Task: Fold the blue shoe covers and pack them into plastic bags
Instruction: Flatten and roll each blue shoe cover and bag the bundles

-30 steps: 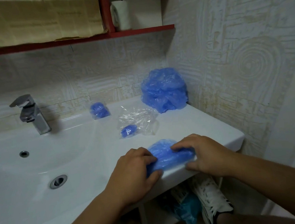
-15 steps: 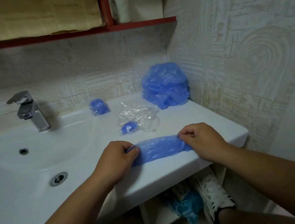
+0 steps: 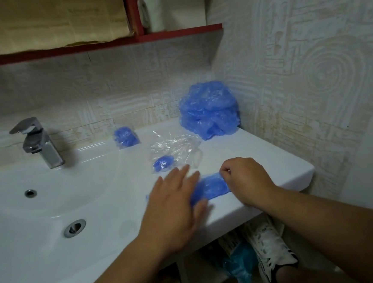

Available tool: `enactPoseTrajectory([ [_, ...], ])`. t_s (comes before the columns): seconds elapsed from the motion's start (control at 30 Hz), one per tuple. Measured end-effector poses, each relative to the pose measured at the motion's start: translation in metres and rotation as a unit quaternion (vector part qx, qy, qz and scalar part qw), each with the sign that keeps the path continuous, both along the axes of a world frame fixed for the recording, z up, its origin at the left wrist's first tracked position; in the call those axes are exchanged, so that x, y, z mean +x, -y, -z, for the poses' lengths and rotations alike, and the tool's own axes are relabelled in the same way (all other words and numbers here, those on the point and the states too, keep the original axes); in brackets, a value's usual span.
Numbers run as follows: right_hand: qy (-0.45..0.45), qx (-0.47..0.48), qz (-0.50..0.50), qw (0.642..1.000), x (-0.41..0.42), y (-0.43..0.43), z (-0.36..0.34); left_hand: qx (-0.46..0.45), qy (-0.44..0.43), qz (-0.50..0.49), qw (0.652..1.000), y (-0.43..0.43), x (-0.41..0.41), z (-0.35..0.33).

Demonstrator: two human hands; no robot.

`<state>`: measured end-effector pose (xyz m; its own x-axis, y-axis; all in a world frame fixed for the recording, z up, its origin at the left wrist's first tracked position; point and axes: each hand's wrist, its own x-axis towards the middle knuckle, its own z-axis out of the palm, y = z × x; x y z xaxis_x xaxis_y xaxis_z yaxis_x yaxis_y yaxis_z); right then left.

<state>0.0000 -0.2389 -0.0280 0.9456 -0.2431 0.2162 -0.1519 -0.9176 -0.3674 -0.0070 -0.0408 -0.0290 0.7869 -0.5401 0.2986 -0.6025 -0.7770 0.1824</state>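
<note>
At centre frame my left hand [image 3: 174, 200] lies flat, fingers straight, over the left half of the blue shoe cover [image 3: 213, 188]. Its long axis runs left-right along the sink ledge [image 3: 284, 176]. My right hand [image 3: 244, 179] pinches its right end.

- Shoe cover [image 3: 213, 188]: at the worktop [image 3: 260, 157] front edge, under the left hand [image 3: 174, 200] and right hand [image 3: 244, 181].
- Plastic bag [image 3: 177, 148]: just behind the shoe cover.
- Packed bag [image 3: 126, 137]: farther back-left, by the wall.
- Pile of covers [image 3: 208, 109]: rear right corner.
- Tap [image 3: 38, 144]: behind the basin [image 3: 51, 196], left.
</note>
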Motion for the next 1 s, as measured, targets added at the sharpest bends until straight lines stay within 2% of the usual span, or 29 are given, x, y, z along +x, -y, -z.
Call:
enactPoseTrajectory([
  [0.07, -0.009, -0.011, 0.003, 1.000, 0.001, 0.000, -0.002, 0.127, -0.102, 0.001, 0.987, 0.005, -0.001, 0.006],
  [0.1, -0.015, -0.017, 0.001, 1.000, 0.001, 0.000, -0.002, 0.158, -0.119, -0.014, 0.980, 0.005, 0.002, 0.009],
  [0.2, -0.015, -0.025, 0.011, 1.000, 0.001, 0.002, -0.002, 0.184, -0.107, -0.028, 0.977, 0.004, 0.006, 0.018],
  [0.27, 0.029, -0.070, 0.019, 0.997, -0.004, 0.000, -0.003, 0.179, -0.097, -0.032, 0.979, 0.003, 0.005, 0.020],
  [0.3, 0.076, -0.112, -0.006, 0.991, -0.007, -0.003, -0.004, 0.177, -0.091, -0.032, 0.979, 0.003, 0.005, 0.021],
  [0.37, 0.143, -0.160, -0.141, 0.966, -0.017, -0.013, -0.005, 0.168, -0.087, -0.029, 0.981, 0.003, 0.004, 0.022],
  [0.4, 0.120, -0.162, -0.230, 0.952, -0.023, -0.018, -0.004, 0.161, -0.088, -0.025, 0.983, 0.002, 0.004, 0.023],
  [0.43, 0.052, -0.144, -0.293, 0.944, -0.030, -0.025, -0.003, 0.154, -0.090, -0.021, 0.984, 0.002, 0.004, 0.023],
  [0.5, -0.109, -0.111, -0.317, 0.935, -0.037, -0.029, 0.002, 0.151, -0.099, -0.017, 0.983, 0.000, 0.003, 0.022],
  [0.53, -0.136, -0.110, -0.309, 0.935, -0.037, -0.025, 0.005, 0.150, -0.101, -0.017, 0.983, 0.000, 0.003, 0.022],
  [0.7, -0.153, -0.158, -0.264, 0.939, -0.032, -0.006, 0.009, 0.144, -0.117, -0.049, 0.981, -0.008, 0.004, 0.021],
  [1.0, -0.162, -0.152, -0.242, 0.945, -0.030, -0.001, 0.011, 0.110, -0.136, -0.141, 0.974, -0.025, -0.003, 0.022],
])
